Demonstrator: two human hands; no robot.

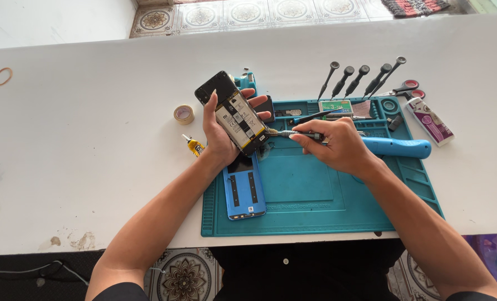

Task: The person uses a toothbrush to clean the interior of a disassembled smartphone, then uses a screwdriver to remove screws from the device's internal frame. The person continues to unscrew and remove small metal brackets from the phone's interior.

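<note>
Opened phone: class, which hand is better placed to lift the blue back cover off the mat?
Probably the left hand: the blue back cover lies just below its wrist, though its fingers hold the opened phone. The right hand grips a screwdriver, farther away.

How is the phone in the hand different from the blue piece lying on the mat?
The opened phone is held tilted in the left hand, while the blue back cover lies flat on the teal mat. The phone shows dark and pale inner parts; the cover is plain blue with two dark strips. Both are long rectangles of similar size.
</note>
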